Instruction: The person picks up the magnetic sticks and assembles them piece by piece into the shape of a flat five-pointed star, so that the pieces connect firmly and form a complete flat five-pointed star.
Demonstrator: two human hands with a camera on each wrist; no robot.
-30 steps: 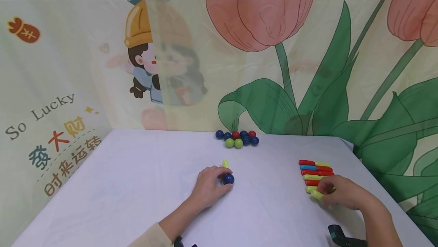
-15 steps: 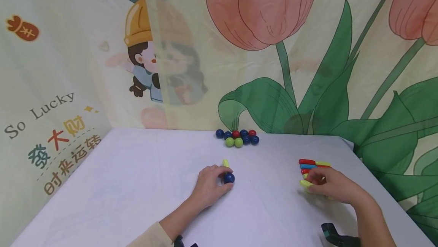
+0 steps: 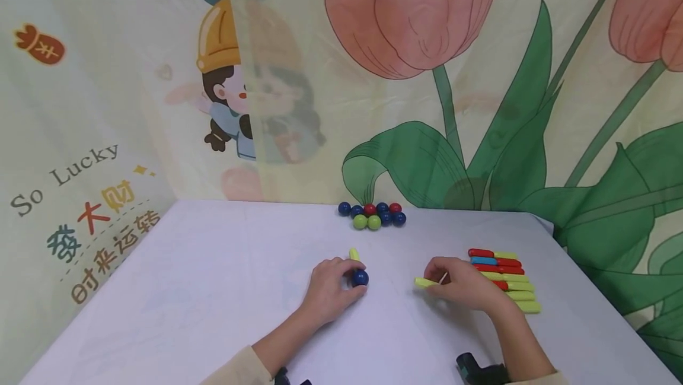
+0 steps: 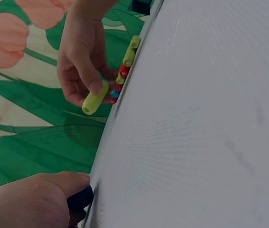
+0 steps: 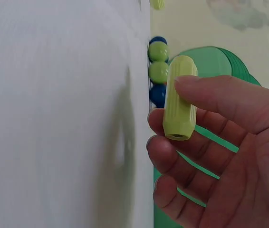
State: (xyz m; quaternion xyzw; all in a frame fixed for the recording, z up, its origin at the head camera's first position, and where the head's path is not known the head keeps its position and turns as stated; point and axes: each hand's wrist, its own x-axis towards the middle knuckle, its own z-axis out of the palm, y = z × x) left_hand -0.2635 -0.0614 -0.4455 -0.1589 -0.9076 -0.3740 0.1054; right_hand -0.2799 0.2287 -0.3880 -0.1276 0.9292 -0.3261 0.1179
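My left hand (image 3: 332, 287) is at mid-table, thumb and fingers curled round a shiny dark blue ball (image 3: 360, 278). Just beyond its index finger a yellow-green rod (image 3: 354, 253) sticks out, its near end hidden by the hand. Between thumb and fingers, my right hand (image 3: 461, 283) pinches another yellow-green rod (image 5: 179, 104). This one is short and ribbed, with tapered ends and a dark hole in the end face. It is raised over the table, pointing left toward the blue ball, as its shadow below suggests.
Right of my right hand lies a stack of rods (image 3: 496, 269) in red, blue and yellow-green, laid side by side in rows. Several blue, red and green balls (image 3: 374, 222) are grouped at the table's back edge. A printed cloth hangs behind the white table (image 3: 240, 254).
My right hand has lifted away from the rows of rods and moved left with one yellow-green rod, uncovering the lower rows. The left hand stays put on the blue ball.
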